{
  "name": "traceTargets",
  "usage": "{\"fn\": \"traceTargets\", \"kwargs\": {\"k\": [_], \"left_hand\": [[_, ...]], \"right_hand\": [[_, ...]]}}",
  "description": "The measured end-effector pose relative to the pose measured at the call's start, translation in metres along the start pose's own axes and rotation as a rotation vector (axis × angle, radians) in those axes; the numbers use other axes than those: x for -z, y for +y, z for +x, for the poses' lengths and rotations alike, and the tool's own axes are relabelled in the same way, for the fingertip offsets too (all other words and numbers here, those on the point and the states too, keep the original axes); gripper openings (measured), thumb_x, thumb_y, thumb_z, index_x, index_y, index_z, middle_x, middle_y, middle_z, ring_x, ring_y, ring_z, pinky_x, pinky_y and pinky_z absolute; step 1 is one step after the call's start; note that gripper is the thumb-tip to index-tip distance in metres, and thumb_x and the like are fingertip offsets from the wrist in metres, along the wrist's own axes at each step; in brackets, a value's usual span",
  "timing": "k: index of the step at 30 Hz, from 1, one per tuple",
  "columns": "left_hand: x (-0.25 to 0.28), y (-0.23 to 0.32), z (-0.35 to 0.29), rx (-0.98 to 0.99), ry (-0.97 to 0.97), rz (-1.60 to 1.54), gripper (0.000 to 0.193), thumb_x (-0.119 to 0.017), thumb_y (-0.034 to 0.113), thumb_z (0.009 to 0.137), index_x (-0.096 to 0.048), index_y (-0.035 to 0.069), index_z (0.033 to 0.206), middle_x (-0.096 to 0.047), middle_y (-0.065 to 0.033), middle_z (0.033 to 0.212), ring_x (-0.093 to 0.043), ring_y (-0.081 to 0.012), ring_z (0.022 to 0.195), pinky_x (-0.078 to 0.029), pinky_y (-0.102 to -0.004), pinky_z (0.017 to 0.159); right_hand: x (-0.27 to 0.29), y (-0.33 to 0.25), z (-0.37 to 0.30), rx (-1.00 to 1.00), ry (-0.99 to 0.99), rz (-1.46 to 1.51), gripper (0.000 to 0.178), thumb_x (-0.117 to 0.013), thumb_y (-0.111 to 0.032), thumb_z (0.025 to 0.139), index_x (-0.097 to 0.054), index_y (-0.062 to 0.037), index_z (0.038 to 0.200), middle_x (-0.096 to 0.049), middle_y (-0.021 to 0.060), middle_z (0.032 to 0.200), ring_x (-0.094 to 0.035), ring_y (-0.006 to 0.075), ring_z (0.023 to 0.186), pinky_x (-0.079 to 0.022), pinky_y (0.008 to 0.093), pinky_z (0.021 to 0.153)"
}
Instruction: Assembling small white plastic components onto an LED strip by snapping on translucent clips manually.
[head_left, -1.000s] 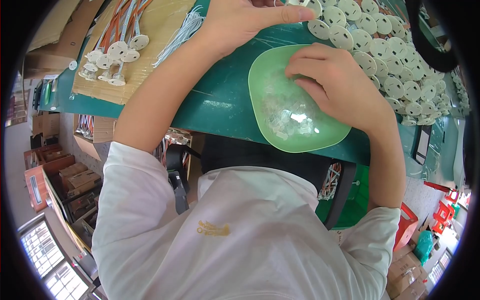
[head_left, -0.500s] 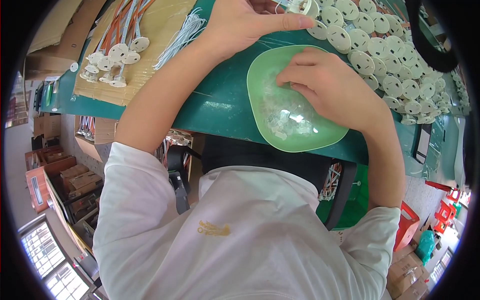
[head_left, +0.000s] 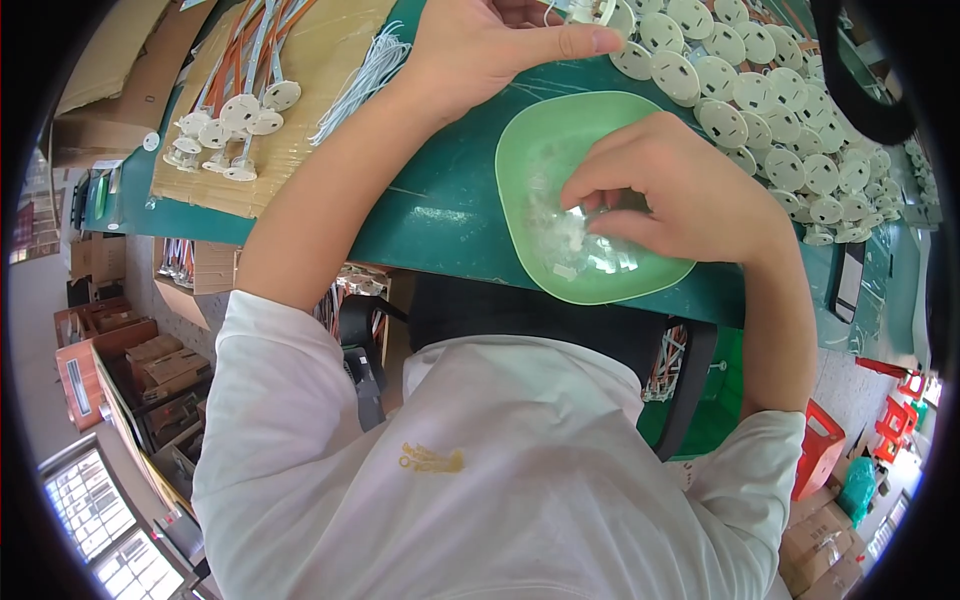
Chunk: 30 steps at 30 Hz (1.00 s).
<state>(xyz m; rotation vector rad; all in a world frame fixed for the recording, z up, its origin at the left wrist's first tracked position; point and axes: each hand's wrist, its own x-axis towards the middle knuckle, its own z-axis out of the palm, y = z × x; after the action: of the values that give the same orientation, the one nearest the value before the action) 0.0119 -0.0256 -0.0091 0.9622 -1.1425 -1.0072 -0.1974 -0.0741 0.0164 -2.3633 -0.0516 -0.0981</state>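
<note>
Plastic bits [head_left: 552, 236], clear and shiny, lie just by the fingertips [head_left: 570, 197] of the right hand [head_left: 685, 190]. Its thumb and first finger bend toward each other. A bright white spot shows between them, but I cannot tell if it is a bit in the pinch or only shine. The left hand [head_left: 472, 55] holds a white round part [head_left: 588, 12] at the top edge, with the thumb stretched out against it. Some of that part is cut off from view.

It looks like the picking step: one hand has the part, and the other is down among the bits. To lift one out, the right hand would need a soft, sure pinch, because the bits look slick and lie in a heap. The left hand would need to hold its part steady.

All these bits sit low in a green bowl [head_left: 512, 150]. The bowl is on the green table [head_left: 430, 215], at the edge near the person. To the right is a big pile of white discs [head_left: 755, 90]. On the left, a cardboard sheet [head_left: 340, 30] bears more discs with long strips [head_left: 240, 110], and white wires [head_left: 362, 88] lie at its edge. Lower left, an open box [head_left: 212, 272] has thin strips [head_left: 178, 258] in it. A green bin [head_left: 728, 385] stands low on the right.
</note>
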Motion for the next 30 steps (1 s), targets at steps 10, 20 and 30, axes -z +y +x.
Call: {"fn": "traceTargets", "kwargs": {"k": [10,20,30], "left_hand": [[0.002,0.006,-0.002,-0.046,0.022,0.032,0.041,-0.083,-0.005,0.076,-0.063,0.0,0.111,-0.07,-0.0075,0.101,-0.068,-0.0136,0.089,-0.055,-0.0271,0.079],[-0.002,0.02,-0.01,-0.167,-0.081,-0.145,0.04,-0.08,0.001,0.08,-0.064,0.0,0.116,-0.072,-0.0169,0.109,-0.068,-0.0165,0.096,-0.056,-0.0311,0.086],[-0.004,0.023,-0.015,-0.105,-0.179,-0.26,0.047,-0.08,0.004,0.079,-0.06,-0.001,0.121,-0.067,-0.02,0.12,-0.066,-0.0215,0.102,-0.053,-0.0377,0.093]], "right_hand": [[0.007,-0.003,-0.001,-0.066,0.085,0.009,0.01,-0.072,-0.001,0.076,-0.072,-0.0018,0.086,-0.07,0.0109,0.078,-0.067,0.0236,0.068,-0.052,0.031,0.062],[0.016,-0.016,-0.004,-0.066,0.417,0.165,0.006,-0.074,-0.008,0.08,-0.076,-0.0048,0.084,-0.067,0.0031,0.077,-0.063,0.0131,0.068,-0.046,0.026,0.058],[0.011,-0.014,0.0,-0.082,0.75,0.631,0.009,-0.063,-0.003,0.095,-0.062,0.0004,0.104,-0.068,0.0048,0.087,-0.067,0.011,0.077,-0.051,0.0238,0.062]]}}
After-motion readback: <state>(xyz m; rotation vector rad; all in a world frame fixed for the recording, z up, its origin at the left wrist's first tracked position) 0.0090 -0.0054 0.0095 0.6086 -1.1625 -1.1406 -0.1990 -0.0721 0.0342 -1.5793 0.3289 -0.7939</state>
